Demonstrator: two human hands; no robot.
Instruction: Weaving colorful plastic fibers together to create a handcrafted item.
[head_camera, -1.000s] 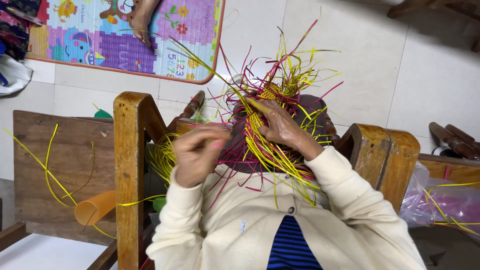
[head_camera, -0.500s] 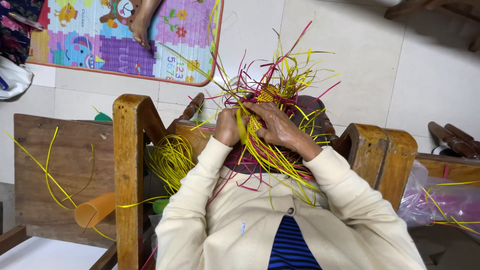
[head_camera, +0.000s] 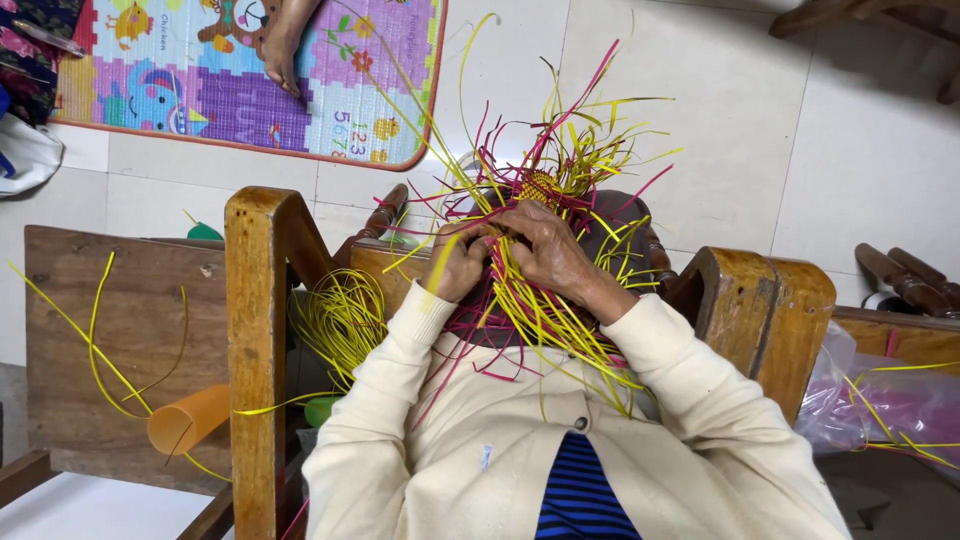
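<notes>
A half-woven piece (head_camera: 541, 186) of yellow and magenta plastic strips rests in my lap, with loose strip ends fanning out all around it. My left hand (head_camera: 458, 264) is closed around a yellow strip (head_camera: 441, 258) at the left edge of the weave; the strip's far end arcs up over the floor. My right hand (head_camera: 551, 250) lies flat on the bundle of strips just below the woven patch and pins them down, its fingers touching the left hand's fingers. Cream sleeves cover both arms.
Wooden chair armrests stand at my left (head_camera: 256, 300) and right (head_camera: 768, 300). A coil of yellow strips (head_camera: 343, 320) and an orange cup (head_camera: 186, 420) lie at the left. A plastic bag (head_camera: 885, 410) holds more strips. Another person's foot (head_camera: 283, 48) rests on a colourful play mat (head_camera: 200, 90).
My left hand rose from near my chest to the weave, closed on a yellow strip, and the strip's free end now swings up higher. The right hand stayed put.
</notes>
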